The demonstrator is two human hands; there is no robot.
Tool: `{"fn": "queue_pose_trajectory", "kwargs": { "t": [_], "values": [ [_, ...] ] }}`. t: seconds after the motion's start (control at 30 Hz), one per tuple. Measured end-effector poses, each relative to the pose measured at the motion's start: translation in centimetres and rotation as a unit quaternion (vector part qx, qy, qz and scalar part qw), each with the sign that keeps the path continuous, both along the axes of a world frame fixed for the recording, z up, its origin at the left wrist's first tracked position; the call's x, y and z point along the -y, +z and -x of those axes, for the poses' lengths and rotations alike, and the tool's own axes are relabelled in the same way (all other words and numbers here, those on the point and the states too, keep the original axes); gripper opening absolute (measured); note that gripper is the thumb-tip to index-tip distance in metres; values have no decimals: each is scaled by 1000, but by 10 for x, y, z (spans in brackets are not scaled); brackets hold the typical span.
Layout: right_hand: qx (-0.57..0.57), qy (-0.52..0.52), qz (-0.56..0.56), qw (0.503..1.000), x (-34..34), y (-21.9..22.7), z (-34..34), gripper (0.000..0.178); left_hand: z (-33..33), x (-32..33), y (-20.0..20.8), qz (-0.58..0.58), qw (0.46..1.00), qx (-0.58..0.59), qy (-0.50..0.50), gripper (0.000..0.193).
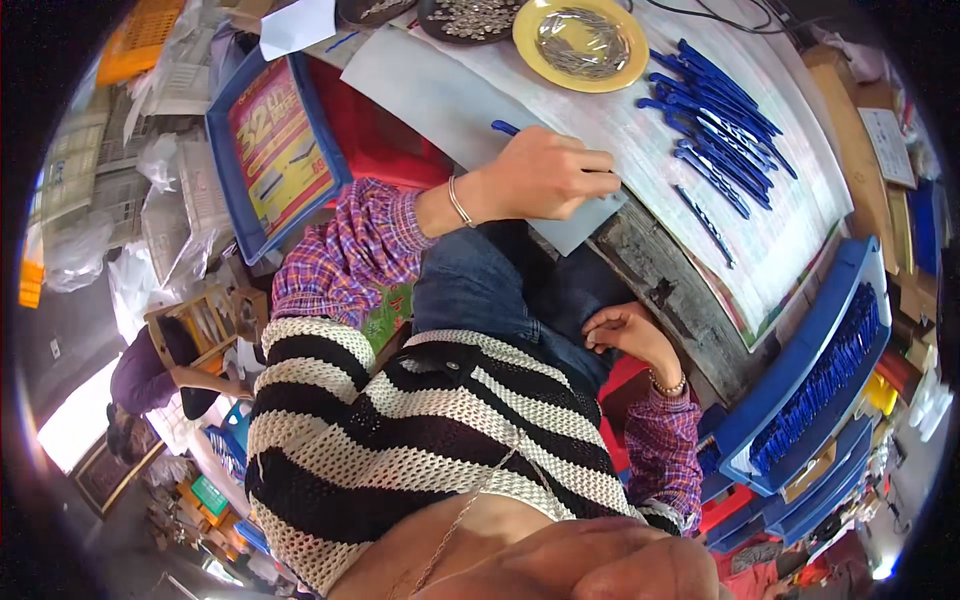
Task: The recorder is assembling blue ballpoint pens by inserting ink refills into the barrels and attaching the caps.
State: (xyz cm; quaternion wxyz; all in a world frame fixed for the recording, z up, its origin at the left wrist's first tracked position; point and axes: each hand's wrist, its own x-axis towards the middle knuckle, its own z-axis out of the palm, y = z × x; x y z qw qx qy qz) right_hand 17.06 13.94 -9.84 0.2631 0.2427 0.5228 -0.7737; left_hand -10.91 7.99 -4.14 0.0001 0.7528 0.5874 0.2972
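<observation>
Slim blue plastic pen piece, lying flat on a pale sheet, one end poking out past the knuckles, the rest hidden under the left hand. Well apart from the heap of alike blue plastic pen pieces, fanned loosely across the white paper.

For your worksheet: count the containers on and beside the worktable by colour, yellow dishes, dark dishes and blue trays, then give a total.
Yellow dish holding small metal parts: 1
Dark dishes at the table's far edge: 2
Blue trays: 2, one holding a red printed sheet, one filled with blue pieces
Total: 5
</observation>
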Motion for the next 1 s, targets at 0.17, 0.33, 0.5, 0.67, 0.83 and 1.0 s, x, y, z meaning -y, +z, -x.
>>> {"fn": "queue_pose_trajectory", "kwargs": {
  "t": [0.17,0.33,0.5,0.67,0.83,1.0],
  "values": [
    [10,-18,-48,999,7,10,-3,14,-5,-3,3,13,1000,18,3,11],
    [-91,-106,-167,976,22,31,-3,20,-20,8,15,55,985,165,-14,10],
    [-118,-284,-127,943,37,74,16,20,-50,27,21,185,884,415,-108,8],
    [-143,-383,-191,892,41,71,23,19,-66,38,16,259,814,512,-93,10],
    [-143,-421,-241,863,43,76,23,17,-72,35,23,239,828,497,-98,10],
    [-154,-456,-246,841,38,68,25,19,-80,32,27,259,856,446,-33,14]
  ]
}}
